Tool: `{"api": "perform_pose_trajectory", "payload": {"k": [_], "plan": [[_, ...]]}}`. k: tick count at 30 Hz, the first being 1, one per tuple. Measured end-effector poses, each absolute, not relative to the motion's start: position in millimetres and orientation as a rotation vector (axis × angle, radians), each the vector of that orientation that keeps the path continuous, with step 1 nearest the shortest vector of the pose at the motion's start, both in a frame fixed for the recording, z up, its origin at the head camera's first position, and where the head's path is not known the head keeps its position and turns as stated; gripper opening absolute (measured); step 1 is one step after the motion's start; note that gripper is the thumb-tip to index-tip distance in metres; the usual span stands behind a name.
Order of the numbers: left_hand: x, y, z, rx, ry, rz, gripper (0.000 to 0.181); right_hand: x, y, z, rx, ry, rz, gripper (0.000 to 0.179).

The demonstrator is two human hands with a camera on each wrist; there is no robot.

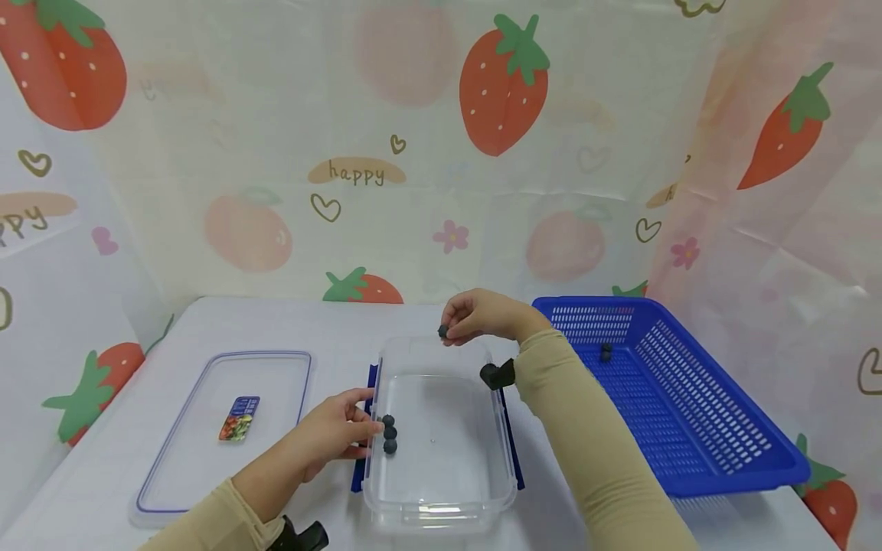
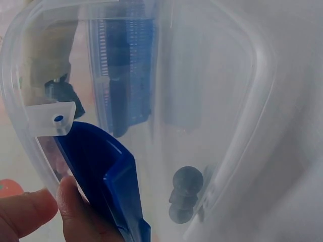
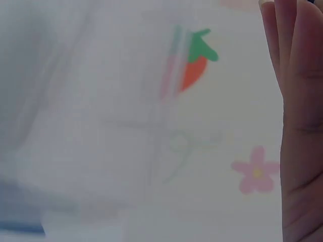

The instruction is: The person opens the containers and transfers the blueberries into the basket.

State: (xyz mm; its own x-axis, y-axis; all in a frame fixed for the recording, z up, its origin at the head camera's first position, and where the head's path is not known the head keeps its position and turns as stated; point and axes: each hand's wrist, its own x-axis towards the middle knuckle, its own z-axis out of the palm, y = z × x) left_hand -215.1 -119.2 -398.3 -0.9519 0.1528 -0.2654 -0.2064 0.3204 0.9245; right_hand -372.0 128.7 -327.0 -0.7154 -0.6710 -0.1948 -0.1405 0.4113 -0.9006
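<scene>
A clear plastic storage box (image 1: 441, 467) with blue side latches stands in the middle of the table. My left hand (image 1: 338, 430) grips its left rim, thumb on top and fingers outside by the blue latch (image 2: 106, 166). Inside, against the left wall, sit three small dark balls (image 1: 390, 433) that look like blueberries; the left wrist view shows them through the plastic. Over the box's far end, my right hand (image 1: 492, 315) pinches another small dark ball (image 1: 442, 331) between thumb and fingers. In the right wrist view only part of this hand (image 3: 305, 111) shows, and its ball is hidden.
To the right is a blue perforated basket (image 1: 717, 405) with a couple of small dark balls (image 1: 605, 352) near its far left side. A clear lid (image 1: 179, 459) with a blue seal lies at the left, a colourful label (image 1: 239, 418) on it. Behind hangs a strawberry-print curtain (image 1: 427, 252).
</scene>
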Motion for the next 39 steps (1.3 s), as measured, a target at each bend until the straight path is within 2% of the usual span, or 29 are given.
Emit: {"api": "perform_pose_trajectory", "payload": {"k": [10,22,28,39], "plan": [[-215.4,-119.5,-398.8,-0.046,2.292,1.664,0.064,-369.0,206.4,-308.4,-0.646,2.24,-1.323,0.013],[-214.3,-119.8,-398.1,-0.061,2.301,1.649,0.065,-362.6,299.6,-328.7,-0.495,2.356,-1.312,0.017],[-214.2,-119.2,-396.0,-0.06,2.297,1.649,0.065,-358.9,318.5,-345.7,-0.387,2.392,-1.217,0.013],[-213.7,-119.6,-396.3,-0.064,2.291,1.662,0.065,-361.2,323.1,-370.5,-0.376,2.368,-1.109,0.01]]}}
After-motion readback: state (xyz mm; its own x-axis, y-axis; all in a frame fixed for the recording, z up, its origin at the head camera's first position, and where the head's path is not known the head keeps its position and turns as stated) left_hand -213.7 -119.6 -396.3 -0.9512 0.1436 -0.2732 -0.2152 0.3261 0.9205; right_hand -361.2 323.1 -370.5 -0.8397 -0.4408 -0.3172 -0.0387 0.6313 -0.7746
